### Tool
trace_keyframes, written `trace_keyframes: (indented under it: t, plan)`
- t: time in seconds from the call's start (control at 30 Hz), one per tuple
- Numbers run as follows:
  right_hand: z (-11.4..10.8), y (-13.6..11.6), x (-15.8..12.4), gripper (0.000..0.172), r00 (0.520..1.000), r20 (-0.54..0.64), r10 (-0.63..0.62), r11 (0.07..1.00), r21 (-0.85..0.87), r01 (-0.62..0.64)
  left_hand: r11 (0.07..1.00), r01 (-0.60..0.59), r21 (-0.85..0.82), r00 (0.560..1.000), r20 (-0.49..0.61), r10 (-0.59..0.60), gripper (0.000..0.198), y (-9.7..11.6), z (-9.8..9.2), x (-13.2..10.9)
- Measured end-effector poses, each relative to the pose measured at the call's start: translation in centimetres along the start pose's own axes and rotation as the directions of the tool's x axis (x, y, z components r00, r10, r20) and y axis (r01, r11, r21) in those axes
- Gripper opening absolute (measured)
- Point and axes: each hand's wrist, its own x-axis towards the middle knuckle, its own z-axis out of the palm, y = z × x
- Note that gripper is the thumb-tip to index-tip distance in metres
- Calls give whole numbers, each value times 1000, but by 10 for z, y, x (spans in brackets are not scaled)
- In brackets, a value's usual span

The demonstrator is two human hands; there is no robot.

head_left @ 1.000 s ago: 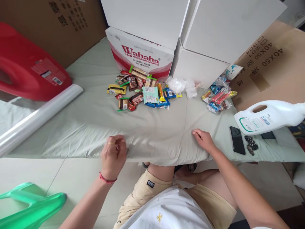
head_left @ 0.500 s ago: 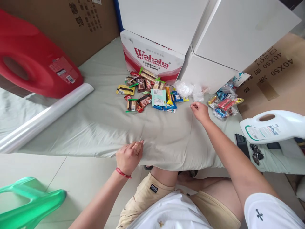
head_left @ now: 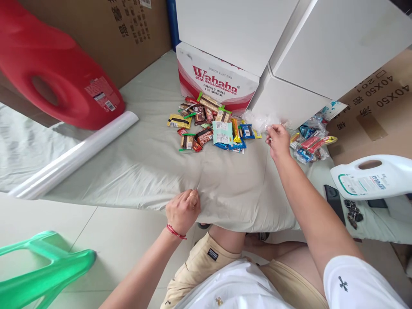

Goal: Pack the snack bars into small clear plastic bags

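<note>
My left hand (head_left: 184, 210), with a red cord on its wrist, rests as a closed fist at the front edge of the cloth-covered surface; nothing shows in it. My right hand (head_left: 279, 140) is at the clear plastic bags (head_left: 257, 121), its thumb and fingertips pinched at their near edge. Left of it lies a loose pile of wrapped snacks: a pale green packet (head_left: 222, 133), a yellow packet (head_left: 179, 121), a brown cocoa packet (head_left: 198, 114) and several others. To its right sits a heap of bagged snacks (head_left: 313, 143) in clear plastic.
A Wahaha carton (head_left: 217, 81) and white boxes (head_left: 299, 94) stand behind the snacks. At left are a red jug (head_left: 71, 81), a plastic film roll (head_left: 77, 156) and a green stool (head_left: 54, 266). A white bottle (head_left: 373, 177), phone (head_left: 334, 201) and keys (head_left: 353, 213) lie right.
My right hand has moved up from the cloth to the clear plastic bags and pinches at them. My left fist stays at the edge. The whole view has shifted slightly.
</note>
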Motion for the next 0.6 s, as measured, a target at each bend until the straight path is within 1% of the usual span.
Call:
trace_keyframes:
  t: [0.03, 0.07, 0.1, 0.13, 0.2, 0.27, 0.37, 0.4, 0.43, 0.5, 0.53, 0.6]
  plan:
    - [-7, -2, -18, 26, 993, 38, 109, 977, 178, -114, 998, 36, -47, 999, 3, -36, 37, 1, -2, 0]
    - [-14, -4, -40, 30, 976, 100, 193, 922, 321, -215, 991, 76, -110, 997, 8, -76, 37, 2, -4, 0]
    - [-21, -4, -63, 33, 955, 159, 251, 856, 425, -295, 975, 115, -189, 993, 21, -113, 37, 5, -8, 1]
    - [-28, -4, -87, 34, 933, 202, 297, 792, 493, -359, 948, 153, -279, 988, 49, -145, 35, 8, -11, 1]
    - [-39, -2, -134, 33, 894, 276, 354, 692, 566, -449, 862, 214, -459, 976, 143, -166, 28, 19, -18, 2]
    - [-44, 2, -176, 30, 871, 313, 379, 645, 585, -491, 764, 254, -594, 960, 249, -126, 19, 35, -22, 3]
    - [-46, 6, -221, 26, 867, 295, 402, 649, 576, -497, 631, 290, -720, 937, 347, -35, 15, 68, -20, 7]
    - [-45, 6, -232, 25, 869, 292, 399, 662, 564, -494, 591, 305, -747, 933, 360, -25, 16, 80, -17, 8]
    - [-45, 5, -240, 23, 873, 297, 388, 681, 546, -488, 556, 319, -768, 929, 369, -22, 23, 90, -15, 10]
    - [-45, 2, -251, 20, 884, 323, 337, 739, 491, -461, 492, 340, -801, 920, 391, 0, 42, 107, -9, 13]
    - [-45, 1, -254, 19, 893, 335, 301, 773, 463, -434, 465, 350, -813, 914, 404, 19, 44, 113, -6, 15]
    - [-46, -3, -256, 17, 908, 345, 237, 823, 425, -376, 399, 388, -830, 898, 439, 40, 31, 118, -3, 18]
